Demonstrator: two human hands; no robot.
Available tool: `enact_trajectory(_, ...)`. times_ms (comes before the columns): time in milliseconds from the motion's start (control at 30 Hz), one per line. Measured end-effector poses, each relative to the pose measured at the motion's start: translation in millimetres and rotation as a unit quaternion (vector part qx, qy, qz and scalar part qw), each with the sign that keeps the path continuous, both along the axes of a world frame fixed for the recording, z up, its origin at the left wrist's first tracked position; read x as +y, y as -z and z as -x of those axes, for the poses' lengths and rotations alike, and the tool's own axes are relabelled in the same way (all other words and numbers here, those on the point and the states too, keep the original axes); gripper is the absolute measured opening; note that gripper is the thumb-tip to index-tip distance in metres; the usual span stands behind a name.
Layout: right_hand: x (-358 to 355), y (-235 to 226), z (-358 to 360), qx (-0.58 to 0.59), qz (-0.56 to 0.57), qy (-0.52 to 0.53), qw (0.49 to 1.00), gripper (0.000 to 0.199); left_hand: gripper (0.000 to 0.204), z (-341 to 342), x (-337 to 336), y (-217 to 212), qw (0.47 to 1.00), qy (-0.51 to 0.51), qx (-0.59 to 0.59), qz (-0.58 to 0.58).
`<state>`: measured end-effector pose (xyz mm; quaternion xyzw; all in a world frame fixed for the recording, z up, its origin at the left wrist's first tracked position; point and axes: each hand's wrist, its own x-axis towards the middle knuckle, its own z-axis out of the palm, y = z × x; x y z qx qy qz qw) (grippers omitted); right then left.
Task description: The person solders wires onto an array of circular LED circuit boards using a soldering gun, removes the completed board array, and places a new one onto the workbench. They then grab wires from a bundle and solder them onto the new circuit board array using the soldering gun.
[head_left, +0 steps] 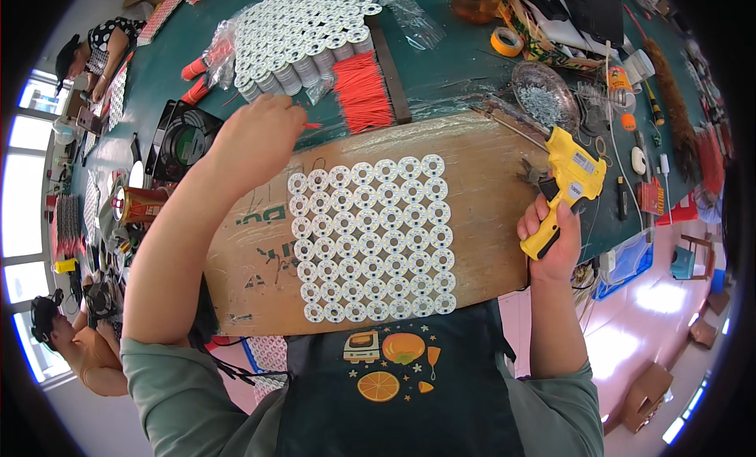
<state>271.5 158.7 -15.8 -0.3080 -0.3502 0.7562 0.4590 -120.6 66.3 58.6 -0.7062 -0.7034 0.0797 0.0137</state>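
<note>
head view: gun (573, 167), yellow with dark grip panel, slim metal barrel pointing upper left along its long axis, at the right edge of the board (496, 221), right hand (561, 244) wrapped round the handle. left hand (256, 138), arm extended forward, fingers bent near red wires (364, 92); grip cannot be told. white discs (376, 245), gridded on the board.

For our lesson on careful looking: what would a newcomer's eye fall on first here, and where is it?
First, probably the grid of white ring-shaped discs on the brown board, mid-picture. Next, the yellow gun-shaped tool in the right hand, right of the grid. Beyond the board, a large stack of similar discs stands on the green table, a bright red bundle beside it.
</note>
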Motion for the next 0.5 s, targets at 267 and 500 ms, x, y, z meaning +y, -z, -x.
enact_trajectory(267,-1.7,-2.3,2.8,-0.024,-0.009,0.002,1.000,0.051,0.015,16.4,5.8,-2.8,0.990,-0.005,0.109,0.094)
enact_trajectory(500,0.4,0.7,-0.5,0.006,-0.002,-0.005,1.000,0.047,0.013,24.3,26.4,6.3,0.973,-0.027,0.161,0.165)
